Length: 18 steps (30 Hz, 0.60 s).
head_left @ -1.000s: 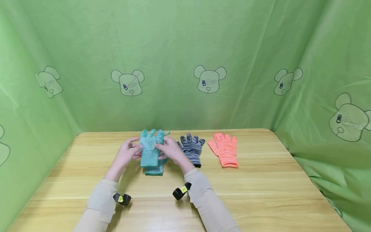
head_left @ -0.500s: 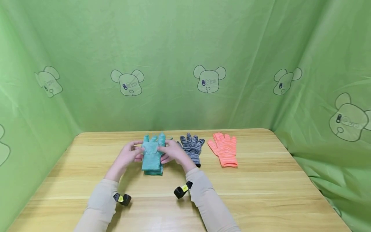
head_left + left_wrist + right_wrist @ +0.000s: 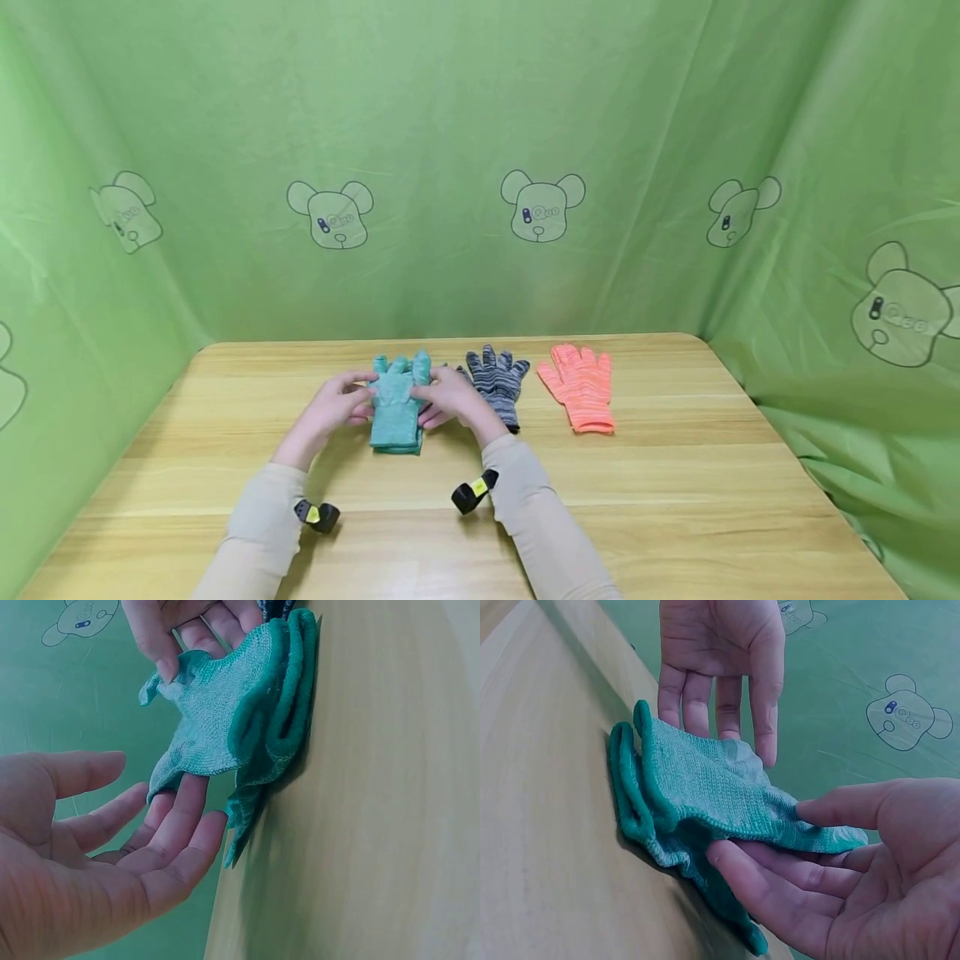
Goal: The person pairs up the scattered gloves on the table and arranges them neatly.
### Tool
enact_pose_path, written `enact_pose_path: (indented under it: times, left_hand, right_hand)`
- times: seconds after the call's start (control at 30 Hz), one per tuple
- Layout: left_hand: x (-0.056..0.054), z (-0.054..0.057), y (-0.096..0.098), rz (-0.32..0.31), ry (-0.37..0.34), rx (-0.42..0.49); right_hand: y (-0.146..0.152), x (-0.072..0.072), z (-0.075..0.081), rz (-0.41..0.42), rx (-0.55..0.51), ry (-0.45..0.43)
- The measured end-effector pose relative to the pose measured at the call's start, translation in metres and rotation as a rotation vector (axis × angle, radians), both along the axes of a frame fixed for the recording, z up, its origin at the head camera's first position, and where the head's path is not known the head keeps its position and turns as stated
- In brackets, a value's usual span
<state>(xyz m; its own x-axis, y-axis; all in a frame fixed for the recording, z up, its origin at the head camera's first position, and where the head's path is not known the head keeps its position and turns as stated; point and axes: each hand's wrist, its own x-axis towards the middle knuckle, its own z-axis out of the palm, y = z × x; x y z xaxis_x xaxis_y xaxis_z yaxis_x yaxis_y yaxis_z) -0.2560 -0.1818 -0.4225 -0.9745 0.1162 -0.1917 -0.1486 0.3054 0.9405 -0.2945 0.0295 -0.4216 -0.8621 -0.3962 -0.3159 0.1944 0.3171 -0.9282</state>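
A teal-green knit glove [image 3: 394,410] lies over a second teal-green glove [image 3: 632,796], cuffs toward me, with the upper cuff slightly raised off the lower one in the wrist views. My right hand [image 3: 456,395] pinches the upper glove's right side, thumb on top and fingers beneath. At its left side, my left hand [image 3: 336,403] touches it from below with extended fingers [image 3: 184,814]; in the left wrist view the thumb stands away from the fabric. Most of the lower glove is hidden under the upper one.
A grey-and-black striped glove [image 3: 498,385] lies just right of my right hand. Farther right is an orange glove [image 3: 585,387]. All rest on a wooden table [image 3: 675,483] with a green curtain [image 3: 450,275] behind and at both sides.
The upper teal-green glove has come down and slightly right, toward me, so it now covers most of the lower one. Both hands moved with it; the left thumb has come off the glove.
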Motion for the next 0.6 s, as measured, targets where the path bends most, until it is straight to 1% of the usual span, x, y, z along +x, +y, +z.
enact_pose_path:
  times: [0.23,0.4,0.6]
  left_hand:
    - [-0.002,-0.004,0.001,-0.002,-0.015,-0.029]
    - [-0.001,-0.005,0.001,-0.019,-0.032,-0.057]
    - [-0.001,-0.006,0.002,-0.043,-0.059,-0.080]
  right_hand:
    - [0.000,-0.001,-0.006,0.002,0.014,-0.006]
    - [0.000,-0.003,-0.013,-0.013,0.027,-0.001]
    - [0.000,-0.005,-0.018,-0.024,0.039,-0.005]
